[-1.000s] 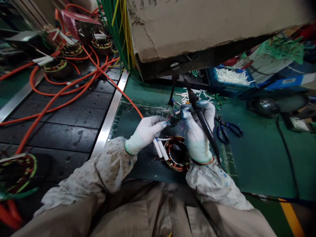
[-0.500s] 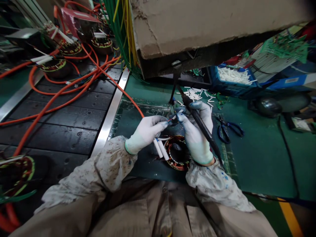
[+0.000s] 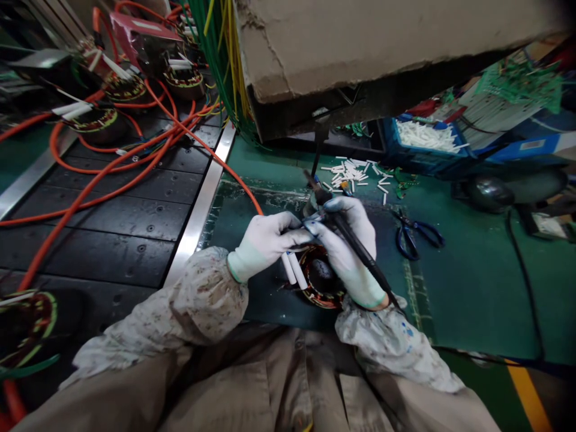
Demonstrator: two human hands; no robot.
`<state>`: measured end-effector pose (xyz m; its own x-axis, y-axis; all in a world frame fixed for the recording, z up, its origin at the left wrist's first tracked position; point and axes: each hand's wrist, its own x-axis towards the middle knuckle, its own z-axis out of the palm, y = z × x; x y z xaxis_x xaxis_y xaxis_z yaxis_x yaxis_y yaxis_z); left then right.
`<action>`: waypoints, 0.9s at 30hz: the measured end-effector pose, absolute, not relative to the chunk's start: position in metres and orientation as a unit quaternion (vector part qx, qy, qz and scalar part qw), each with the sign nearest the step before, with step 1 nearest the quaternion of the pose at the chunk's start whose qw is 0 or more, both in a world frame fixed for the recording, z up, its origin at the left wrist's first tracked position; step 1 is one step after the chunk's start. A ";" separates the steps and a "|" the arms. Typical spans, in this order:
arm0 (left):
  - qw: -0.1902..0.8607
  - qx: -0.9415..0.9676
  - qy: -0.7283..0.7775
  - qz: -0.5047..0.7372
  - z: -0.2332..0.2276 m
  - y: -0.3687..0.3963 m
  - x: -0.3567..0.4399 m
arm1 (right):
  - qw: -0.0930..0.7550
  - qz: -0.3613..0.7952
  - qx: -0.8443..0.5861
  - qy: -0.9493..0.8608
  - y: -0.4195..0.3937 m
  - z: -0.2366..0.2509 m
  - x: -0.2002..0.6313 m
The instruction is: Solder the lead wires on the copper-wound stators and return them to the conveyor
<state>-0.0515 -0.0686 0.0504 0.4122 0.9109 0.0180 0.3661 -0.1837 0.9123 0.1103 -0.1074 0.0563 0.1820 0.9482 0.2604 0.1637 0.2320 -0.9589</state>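
Near the middle of the frame, two gloved hands meet over a round motor coil (image 3: pixel 320 282) wound with coppery wire, which lies on a dark mat on the green bench top (image 3: pixel 468 288). The left hand (image 3: pixel 265 241), in a pale knit glove, pinches thin wire ends at its fingertips, and two short white tubes (image 3: pixel 293 270) hang just below its fingers. The right hand (image 3: pixel 348 249), in a glove with bluish fingertips, is clenched around a slim black soldering iron (image 3: pixel 355 247); the iron's tip points up and to the left, close to the pinched wire ends, and its handle runs down past the wrist. Both sleeves are a mottled, stained cloth.

Above the hands lies a scatter of small white tube pieces (image 3: pixel 355 173), and to the right a pair of blue-handled scissors (image 3: pixel 416 235). A blue bin (image 3: pixel 427 147) at upper right holds more white tubes. Glossy orange cables (image 3: pixel 112 162) loop over a black studded belt at left, beside more coils (image 3: pixel 96 120). A worn cardboard box (image 3: pixel 360 42) overhangs the top.
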 end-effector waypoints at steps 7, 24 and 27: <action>0.476 0.737 0.389 0.279 0.056 -0.060 -0.059 | 0.561 0.384 -0.481 -0.553 -0.110 0.037 0.108; 0.532 0.687 0.416 0.269 0.061 -0.063 -0.056 | 0.440 -0.047 -0.540 -0.716 -0.107 0.039 0.131; 0.531 0.694 0.419 0.247 0.061 -0.059 -0.057 | 0.372 -0.145 -0.501 -0.768 -0.105 0.042 0.136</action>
